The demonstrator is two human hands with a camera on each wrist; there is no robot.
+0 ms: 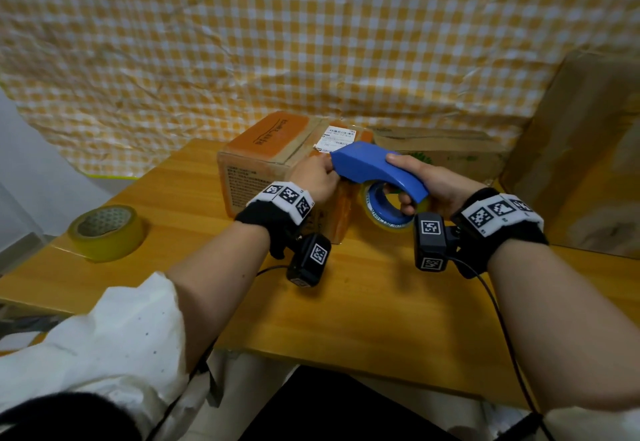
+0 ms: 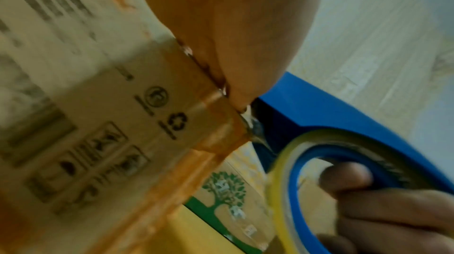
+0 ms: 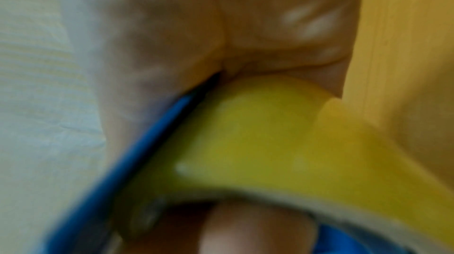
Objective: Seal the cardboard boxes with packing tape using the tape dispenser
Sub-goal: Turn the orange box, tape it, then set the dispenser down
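Note:
A cardboard box [image 1: 256, 163] with orange tape and a white label stands at the middle of the wooden table [image 1: 346, 302]. My right hand [image 1: 403, 195] grips the blue tape dispenser [image 1: 377, 167], with fingers [image 2: 368, 200] curled through the core of its yellowish tape roll [image 2: 290, 163]. The dispenser's nose sits at the box's near right top edge. My left hand [image 1: 327, 165] is curled at that nose and holds the clear tape end [image 2: 253, 128] against the box edge [image 2: 216, 99]. The right wrist view is blurred: tape roll [image 3: 258, 132], blue dispenser body [image 3: 135, 161].
A spare tape roll [image 1: 105, 233] lies at the table's left edge. A flat box with a green tree print [image 1: 446, 151] lies behind the dispenser. A large cardboard sheet [image 1: 585, 150] leans at the right. A checked cloth hangs behind. Cables trail from both wrist cameras.

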